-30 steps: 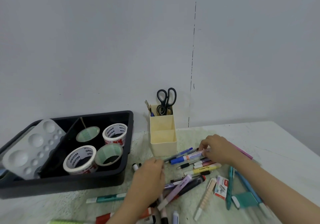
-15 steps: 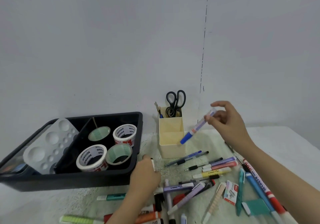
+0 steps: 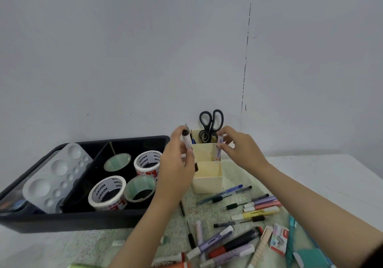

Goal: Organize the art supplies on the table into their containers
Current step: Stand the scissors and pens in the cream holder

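Pinches a pale marker (image 3: 218, 150) in the right hand (image 3: 242, 148), fingers curled round its upper end. Stands it nearly upright with the lower end inside what looks like the middle compartment of the cream pen holder (image 3: 207, 184), close to the right wall, probably to slide it in without knocking the rim. Grips a black-capped marker (image 3: 187, 141) upright in the left hand (image 3: 176, 164), just left of the holder's rim, seemingly lined up to go in next. Stores scissors (image 3: 211, 122) handles-up in the holder's back compartment, likely for an easy grab. Leaves many loose pens (image 3: 248, 207) lying unsorted on the surface (image 3: 321, 174) in front of and right of the holder. Houses tape rolls (image 3: 107, 193) and a palette (image 3: 56, 174) in a black tray (image 3: 83, 220) left of the holder, apparently the place for bulkier things.
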The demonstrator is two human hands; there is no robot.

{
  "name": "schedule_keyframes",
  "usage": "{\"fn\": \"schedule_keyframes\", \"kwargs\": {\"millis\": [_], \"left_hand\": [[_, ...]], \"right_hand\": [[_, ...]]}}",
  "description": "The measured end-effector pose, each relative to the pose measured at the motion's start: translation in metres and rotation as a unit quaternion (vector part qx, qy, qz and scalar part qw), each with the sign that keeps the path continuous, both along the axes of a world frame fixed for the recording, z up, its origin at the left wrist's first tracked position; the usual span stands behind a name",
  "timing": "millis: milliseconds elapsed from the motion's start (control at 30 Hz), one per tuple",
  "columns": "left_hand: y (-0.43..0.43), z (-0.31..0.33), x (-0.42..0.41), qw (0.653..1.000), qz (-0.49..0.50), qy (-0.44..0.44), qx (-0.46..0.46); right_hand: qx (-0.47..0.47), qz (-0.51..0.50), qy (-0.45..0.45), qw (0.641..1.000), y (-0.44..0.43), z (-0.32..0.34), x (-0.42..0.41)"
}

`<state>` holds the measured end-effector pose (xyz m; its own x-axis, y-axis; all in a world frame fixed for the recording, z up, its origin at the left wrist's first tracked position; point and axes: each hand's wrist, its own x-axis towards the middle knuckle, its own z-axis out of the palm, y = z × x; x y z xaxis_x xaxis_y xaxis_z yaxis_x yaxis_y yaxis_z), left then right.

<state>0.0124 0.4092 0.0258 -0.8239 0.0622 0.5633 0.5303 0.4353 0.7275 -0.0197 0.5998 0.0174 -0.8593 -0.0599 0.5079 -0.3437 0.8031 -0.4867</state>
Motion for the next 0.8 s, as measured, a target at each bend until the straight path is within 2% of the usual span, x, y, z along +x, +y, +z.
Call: {"fn": "schedule_keyframes", "kwargs": {"millis": [200,400,633,800], "left_hand": [[0.015,0.011,-0.036,0.999,0.001,0.037,0.022],[0.036,-0.018,-0.058,0.990,-0.059,0.084,-0.092],[0.040,-0.050,-0.056,0.982,-0.108,0.008,-0.155],[0.034,-0.056,-0.054,0.975,-0.112,0.014,-0.193]], "right_hand": [[0.007,0.002,-0.006,1.000,0.004,-0.026,0.003],[0.011,0.001,0.013,1.000,0.005,-0.042,0.017],[-0.002,-0.007,-0.037,0.999,0.008,-0.049,0.030],[0.005,0.008,-0.086,0.996,0.009,-0.053,0.035]]}}
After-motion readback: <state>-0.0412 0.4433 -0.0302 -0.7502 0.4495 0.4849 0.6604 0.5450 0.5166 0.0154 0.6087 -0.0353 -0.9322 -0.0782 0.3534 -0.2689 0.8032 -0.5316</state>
